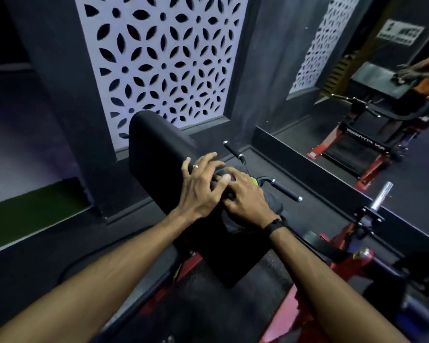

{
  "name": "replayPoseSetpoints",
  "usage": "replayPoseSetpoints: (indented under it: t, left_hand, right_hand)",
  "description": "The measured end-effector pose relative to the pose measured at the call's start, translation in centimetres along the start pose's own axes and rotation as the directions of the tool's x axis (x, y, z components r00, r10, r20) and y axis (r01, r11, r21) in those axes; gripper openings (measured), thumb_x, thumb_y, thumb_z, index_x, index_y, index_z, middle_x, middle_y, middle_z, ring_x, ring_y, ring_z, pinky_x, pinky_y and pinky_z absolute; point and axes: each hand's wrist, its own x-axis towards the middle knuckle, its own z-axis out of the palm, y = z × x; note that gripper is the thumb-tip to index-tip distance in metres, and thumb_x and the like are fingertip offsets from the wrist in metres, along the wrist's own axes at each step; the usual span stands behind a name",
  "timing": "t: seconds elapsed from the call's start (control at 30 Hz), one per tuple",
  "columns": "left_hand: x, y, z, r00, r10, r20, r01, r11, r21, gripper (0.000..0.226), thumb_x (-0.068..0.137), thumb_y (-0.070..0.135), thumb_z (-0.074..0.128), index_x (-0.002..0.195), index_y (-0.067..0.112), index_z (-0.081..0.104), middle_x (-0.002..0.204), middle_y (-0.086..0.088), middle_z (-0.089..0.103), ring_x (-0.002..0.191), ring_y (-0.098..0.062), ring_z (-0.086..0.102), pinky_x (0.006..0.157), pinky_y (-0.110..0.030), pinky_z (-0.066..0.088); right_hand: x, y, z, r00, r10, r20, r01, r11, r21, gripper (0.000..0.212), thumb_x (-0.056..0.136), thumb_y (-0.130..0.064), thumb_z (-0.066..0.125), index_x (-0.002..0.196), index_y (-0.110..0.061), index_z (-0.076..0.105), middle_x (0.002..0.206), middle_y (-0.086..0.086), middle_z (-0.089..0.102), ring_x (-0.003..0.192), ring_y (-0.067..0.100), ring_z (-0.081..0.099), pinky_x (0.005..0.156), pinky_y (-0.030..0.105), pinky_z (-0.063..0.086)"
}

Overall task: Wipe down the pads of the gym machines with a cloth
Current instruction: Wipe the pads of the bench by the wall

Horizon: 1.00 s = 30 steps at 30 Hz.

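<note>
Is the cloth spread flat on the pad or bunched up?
Bunched up. The dark cloth sits in a crumpled heap on the pad, under the right hand; the left hand overlaps it.

1. Pad point(159, 154): long, black, smooth upholstery with rounded corners, tilted, running from near foreground toward the patterned wall.
2. Cloth point(274, 203): dark grey, crumpled, lying on the pad's right edge.
</note>
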Motion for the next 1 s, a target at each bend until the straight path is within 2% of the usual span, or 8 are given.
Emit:
replayPoseSetpoints:
  t: [0.23, 0.37, 0.43, 0.53, 0.63, 0.7, 0.83, 1.0]
  left_hand:
    - [-4.8, 2.0, -1.8, 0.973, 0.119, 0.197, -0.135, 0.988, 0.070, 0.057, 0.089, 0.057, 0.041, 0.133, 0.023, 0.057, 0.153, -0.004, 0.044, 0.142, -0.016, 0.040, 0.120, -0.046, 0.003]
    - [-4.6, 1.2, -3.0, 0.968, 0.094, 0.232, -0.123, 0.986, 0.115, 0.064, 0.087, 0.059, 0.037, 0.135, 0.021, 0.056, 0.155, -0.005, 0.042, 0.143, -0.018, 0.040, 0.119, -0.046, 0.005]
    - [-4.4, 0.5, -3.4, 0.970, 0.062, 0.233, -0.095, 0.987, 0.133, 0.070, 0.085, 0.060, 0.033, 0.137, 0.019, 0.056, 0.156, -0.005, 0.041, 0.144, -0.019, 0.039, 0.120, -0.046, 0.005]
    - [-4.0, -1.6, -4.6, 0.968, 0.036, 0.249, -0.070, 0.989, 0.129, 0.067, 0.087, 0.057, 0.035, 0.138, 0.019, 0.055, 0.158, -0.005, 0.039, 0.145, -0.019, 0.037, 0.120, -0.045, 0.003]
    - [-3.3, -4.4, -6.1, 0.960, 0.032, 0.279, -0.063, 0.993, 0.103, 0.059, 0.090, 0.049, 0.042, 0.139, 0.020, 0.054, 0.159, -0.004, 0.037, 0.146, -0.019, 0.035, 0.120, -0.044, 0.000]
    - [-2.8, -6.5, -7.1, 0.950, 0.053, 0.307, -0.085, 0.992, 0.091, 0.058, 0.091, 0.048, 0.042, 0.140, 0.019, 0.054, 0.159, -0.004, 0.036, 0.146, -0.019, 0.035, 0.121, -0.044, 0.000]
    - [-0.6, -10.8, -9.5, 0.935, 0.104, 0.340, -0.129, 0.990, 0.053, 0.061, 0.090, 0.051, 0.037, 0.138, 0.019, 0.056, 0.157, -0.005, 0.040, 0.145, -0.019, 0.037, 0.120, -0.045, 0.003]
    - [1.9, -13.8, -10.2, 0.907, 0.140, 0.397, -0.156, 0.988, 0.007, 0.056, 0.092, 0.046, 0.041, 0.138, 0.017, 0.057, 0.156, -0.005, 0.040, 0.144, -0.020, 0.038, 0.120, -0.047, 0.004]
  right_hand:
    - [-6.3, -0.7, -2.1, 0.984, 0.161, -0.069, -0.167, 0.982, -0.086, 0.061, 0.091, -0.051, 0.057, 0.148, -0.047, 0.037, 0.142, -0.001, 0.048, 0.126, 0.025, 0.049, 0.089, 0.040, 0.046]
    - [-6.9, -1.5, -1.8, 0.945, 0.304, -0.120, -0.310, 0.950, -0.035, 0.081, 0.086, -0.065, 0.059, 0.153, -0.031, 0.029, 0.139, 0.000, 0.053, 0.126, 0.025, 0.052, 0.093, 0.044, 0.047]
    - [-6.6, -1.6, -1.7, 0.895, 0.422, -0.143, -0.422, 0.906, 0.030, 0.088, 0.081, -0.070, 0.062, 0.148, -0.020, 0.034, 0.135, 0.006, 0.058, 0.124, 0.027, 0.055, 0.095, 0.045, 0.048]
    - [-5.7, -1.9, -1.6, 0.817, 0.550, -0.175, -0.564, 0.824, -0.045, 0.081, 0.075, -0.087, 0.047, 0.129, -0.026, 0.051, 0.128, 0.006, 0.062, 0.119, 0.031, 0.056, 0.096, 0.051, 0.045]
    - [-4.0, -2.0, -2.1, 0.652, 0.751, -0.099, -0.757, 0.652, -0.045, 0.083, 0.075, -0.093, 0.037, 0.131, -0.035, 0.056, 0.130, 0.010, 0.064, 0.125, 0.039, 0.054, 0.105, 0.072, 0.024]
    - [-3.2, -2.2, -2.3, 0.545, 0.836, -0.069, -0.838, 0.546, -0.009, 0.081, 0.078, -0.091, 0.038, 0.132, -0.033, 0.058, 0.133, 0.013, 0.063, 0.126, 0.040, 0.053, 0.107, 0.072, 0.022]
    - [-3.4, -4.6, 0.1, 0.528, 0.777, -0.342, -0.847, 0.512, -0.144, 0.067, 0.085, -0.082, 0.032, 0.120, -0.032, 0.060, 0.117, 0.011, 0.068, 0.112, 0.037, 0.060, 0.099, 0.060, 0.036]
    - [-5.3, -7.1, 3.8, 0.637, 0.594, -0.492, -0.768, 0.541, -0.342, 0.076, 0.082, -0.079, 0.040, 0.133, -0.025, 0.057, 0.128, 0.014, 0.060, 0.121, 0.039, 0.053, 0.103, 0.060, 0.029]
